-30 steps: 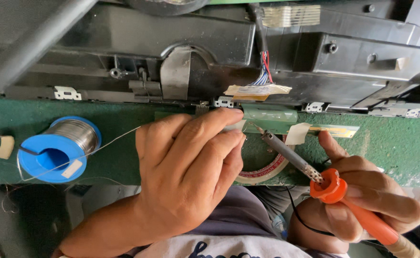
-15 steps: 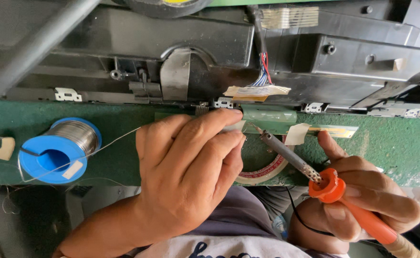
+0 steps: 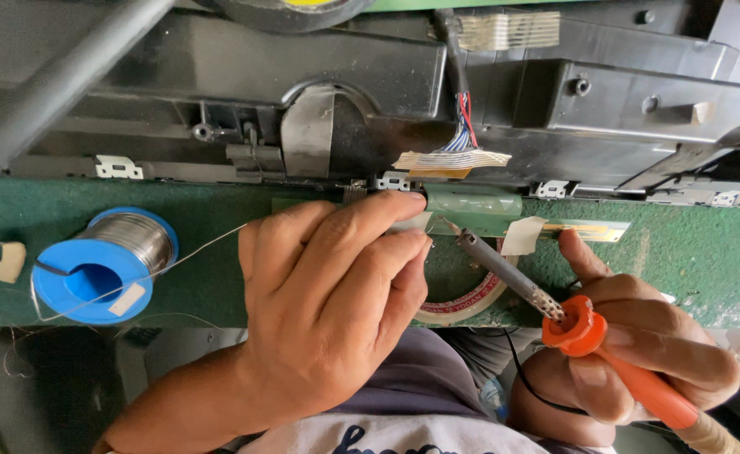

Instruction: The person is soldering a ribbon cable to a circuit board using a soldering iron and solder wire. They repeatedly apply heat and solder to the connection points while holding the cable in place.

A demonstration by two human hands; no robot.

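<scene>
Our left hand (image 3: pixel 336 311) pinches thin solder wire (image 3: pixel 210 245) at the green strip (image 3: pixel 471 206) on the counter (image 3: pixel 698 261) edge. Right hand (image 3: pixel 639 353) clamps the orange soldering iron (image 3: pixel 555 311), tip just beside the strip. Blue solder spool (image 3: pixel 105 265) sits well left, tape roll (image 3: pixel 462 303) between hands.

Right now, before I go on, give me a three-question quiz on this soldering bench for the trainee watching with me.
1. True or false: the orange-handled soldering iron is held in the right hand.
2. Which thing does the thin solder wire run from toward the left hand? A) blue plastic solder spool B) roll of clear tape C) white flat ribbon cable
3. Fill in: the spool rests on the ____ bench surface.

Key: 1 true; 2 A; 3 green.
</scene>
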